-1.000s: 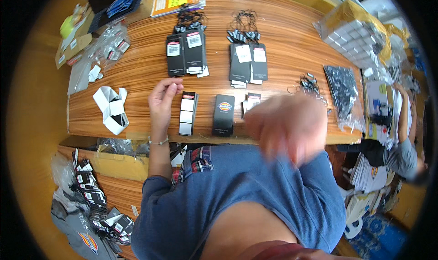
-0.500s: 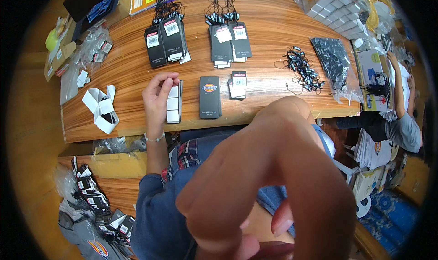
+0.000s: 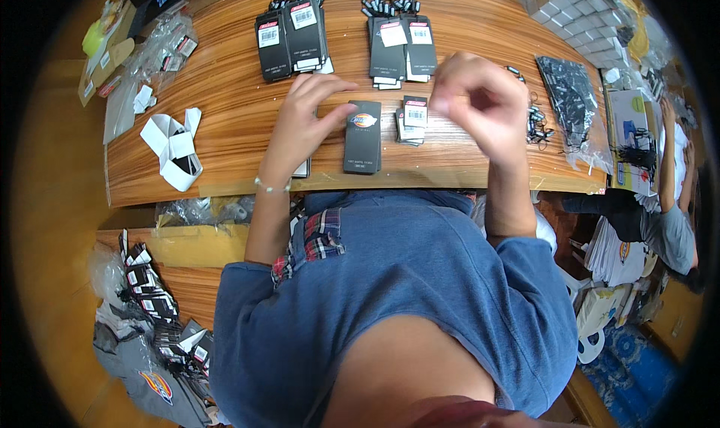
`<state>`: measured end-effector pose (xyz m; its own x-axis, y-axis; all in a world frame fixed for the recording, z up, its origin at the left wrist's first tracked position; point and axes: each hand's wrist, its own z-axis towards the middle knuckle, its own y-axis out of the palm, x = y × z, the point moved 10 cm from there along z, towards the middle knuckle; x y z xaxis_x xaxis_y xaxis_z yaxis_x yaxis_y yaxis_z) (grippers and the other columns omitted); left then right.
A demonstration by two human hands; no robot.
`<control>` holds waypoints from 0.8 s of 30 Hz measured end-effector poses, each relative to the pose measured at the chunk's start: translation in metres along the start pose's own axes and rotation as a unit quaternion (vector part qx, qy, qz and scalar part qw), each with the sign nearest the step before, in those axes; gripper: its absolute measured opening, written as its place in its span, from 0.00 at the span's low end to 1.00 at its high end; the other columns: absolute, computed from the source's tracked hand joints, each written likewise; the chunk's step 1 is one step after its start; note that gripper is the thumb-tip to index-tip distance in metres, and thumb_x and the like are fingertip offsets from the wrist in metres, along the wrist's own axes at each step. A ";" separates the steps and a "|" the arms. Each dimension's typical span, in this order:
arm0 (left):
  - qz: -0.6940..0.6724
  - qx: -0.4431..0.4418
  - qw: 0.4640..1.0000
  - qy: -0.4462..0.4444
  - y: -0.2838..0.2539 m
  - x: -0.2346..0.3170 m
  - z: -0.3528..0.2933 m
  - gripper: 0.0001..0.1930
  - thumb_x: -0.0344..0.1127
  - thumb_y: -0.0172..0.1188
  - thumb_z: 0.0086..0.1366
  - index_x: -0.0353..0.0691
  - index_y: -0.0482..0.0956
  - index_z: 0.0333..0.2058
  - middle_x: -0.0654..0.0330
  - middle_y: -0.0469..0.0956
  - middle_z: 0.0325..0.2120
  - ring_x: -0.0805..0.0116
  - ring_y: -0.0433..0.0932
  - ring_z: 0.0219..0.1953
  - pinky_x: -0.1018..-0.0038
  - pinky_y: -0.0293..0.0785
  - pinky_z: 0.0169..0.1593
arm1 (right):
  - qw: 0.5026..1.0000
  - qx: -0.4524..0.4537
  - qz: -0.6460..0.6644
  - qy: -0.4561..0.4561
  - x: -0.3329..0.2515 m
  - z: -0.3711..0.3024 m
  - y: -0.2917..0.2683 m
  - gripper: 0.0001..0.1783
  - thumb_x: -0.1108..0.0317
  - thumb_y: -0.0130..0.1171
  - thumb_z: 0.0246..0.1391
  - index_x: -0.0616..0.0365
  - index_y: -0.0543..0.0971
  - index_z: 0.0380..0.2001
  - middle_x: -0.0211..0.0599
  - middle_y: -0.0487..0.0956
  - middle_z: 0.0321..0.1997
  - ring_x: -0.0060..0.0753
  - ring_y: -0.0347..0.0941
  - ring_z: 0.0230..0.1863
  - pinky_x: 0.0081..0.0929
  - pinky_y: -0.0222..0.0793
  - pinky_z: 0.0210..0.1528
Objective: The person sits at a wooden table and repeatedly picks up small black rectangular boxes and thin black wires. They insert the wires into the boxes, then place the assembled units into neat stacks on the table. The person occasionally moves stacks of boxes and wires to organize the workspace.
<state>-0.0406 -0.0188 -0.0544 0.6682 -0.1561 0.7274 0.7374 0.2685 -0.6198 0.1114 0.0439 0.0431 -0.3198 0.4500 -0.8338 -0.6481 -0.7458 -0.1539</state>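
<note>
My left hand [image 3: 311,120] is open, its thumb and fingers apart, with the thumb tip at the top left edge of a stack of large black hang tags [image 3: 363,147]. White-faced tags [image 3: 301,169] lie partly hidden under that hand and wrist. To the right of the black stack is a small pile of tags with barcode stickers [image 3: 413,119]. My right hand [image 3: 484,102] hovers just right of this pile, fingers curled and thumb bent in. Whatever those fingers hold, if anything, is hidden. Behind the right hand lies a heap of black strings with small fasteners [image 3: 537,124], partly covered.
Two bunches of strung black tags [image 3: 306,42] [image 3: 402,49] lie farther back. A coil of white label strip [image 3: 176,147] is on the left. At right are a plastic bag of black strings [image 3: 568,102] and boxes [image 3: 634,132]. Another person [image 3: 667,225] works at the far right.
My right hand has gone from close before the camera to over the table, near the small tags. My left hand has opened from a pinch and shifted toward the black stack. The view has shifted.
</note>
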 end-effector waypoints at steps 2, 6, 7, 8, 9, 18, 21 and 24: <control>0.083 -0.043 0.995 0.015 0.015 0.003 0.000 0.22 0.42 0.65 0.47 0.42 0.76 0.42 0.60 0.74 0.37 0.61 0.68 0.44 0.69 0.63 0.51 | 0.959 0.061 -0.134 0.243 0.087 -0.037 -0.029 0.09 0.68 0.55 0.50 0.63 0.78 0.27 0.34 0.77 0.23 0.31 0.73 0.29 0.24 0.67 0.34; 0.136 -0.097 0.985 -0.039 0.033 -0.011 -0.003 0.30 0.45 0.69 0.38 0.44 0.76 0.44 0.60 0.73 0.41 0.61 0.65 0.48 0.66 0.60 0.53 | 0.907 -0.038 -0.362 0.211 0.123 -0.067 -0.022 0.18 0.59 0.59 0.45 0.60 0.78 0.36 0.39 0.74 0.31 0.41 0.68 0.36 0.33 0.65 0.41; 0.144 -0.104 0.983 -0.048 0.036 -0.017 -0.005 0.30 0.45 0.69 0.38 0.44 0.76 0.44 0.60 0.73 0.41 0.61 0.65 0.48 0.66 0.60 0.53 | 0.901 -0.046 -0.372 0.218 0.125 -0.071 -0.017 0.19 0.58 0.60 0.44 0.59 0.77 0.37 0.38 0.74 0.32 0.41 0.68 0.36 0.33 0.65 0.41; 0.153 -0.111 0.980 -0.058 0.038 -0.023 -0.007 0.30 0.45 0.69 0.37 0.44 0.76 0.44 0.60 0.73 0.41 0.61 0.65 0.48 0.66 0.60 0.53 | 0.896 -0.053 -0.381 0.223 0.128 -0.075 -0.014 0.21 0.57 0.61 0.42 0.58 0.77 0.38 0.38 0.73 0.33 0.41 0.68 0.37 0.33 0.65 0.41; 0.160 -0.108 0.980 -0.051 0.039 -0.022 -0.008 0.30 0.46 0.69 0.37 0.44 0.76 0.43 0.62 0.73 0.40 0.61 0.65 0.48 0.66 0.60 0.53 | 0.894 -0.062 -0.393 0.204 0.130 -0.077 -0.012 0.24 0.57 0.64 0.38 0.58 0.76 0.40 0.38 0.71 0.32 0.40 0.67 0.38 0.32 0.64 0.42; 0.063 -0.056 0.994 -0.063 0.030 -0.025 -0.010 0.27 0.41 0.71 0.35 0.40 0.77 0.39 0.60 0.73 0.37 0.62 0.67 0.44 0.68 0.63 0.49 | 0.910 0.027 -0.124 0.396 0.172 -0.108 -0.019 0.20 0.71 0.66 0.37 0.60 0.77 0.38 0.36 0.72 0.28 0.29 0.67 0.30 0.25 0.64 0.33; 0.010 -0.055 0.993 -0.103 0.032 -0.036 -0.013 0.27 0.40 0.71 0.35 0.40 0.77 0.39 0.59 0.73 0.36 0.61 0.67 0.43 0.69 0.64 0.48 | 0.929 0.054 -0.107 0.350 0.167 -0.102 -0.019 0.18 0.74 0.65 0.39 0.61 0.77 0.38 0.33 0.71 0.23 0.21 0.64 0.24 0.19 0.63 0.28; 0.077 -0.026 0.996 -0.041 0.028 -0.025 -0.012 0.26 0.39 0.71 0.36 0.39 0.77 0.38 0.58 0.72 0.34 0.61 0.68 0.43 0.69 0.65 0.47 | 0.942 0.045 -0.246 0.222 0.145 -0.084 -0.018 0.17 0.75 0.64 0.40 0.61 0.78 0.38 0.27 0.70 0.20 0.16 0.62 0.21 0.16 0.61 0.25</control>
<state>-0.0354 -0.0188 -0.0937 0.7652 -0.0379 0.6427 0.6322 0.2333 -0.7389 0.1348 0.0815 -0.1193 0.3424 0.4668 -0.8154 -0.7047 -0.4465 -0.5515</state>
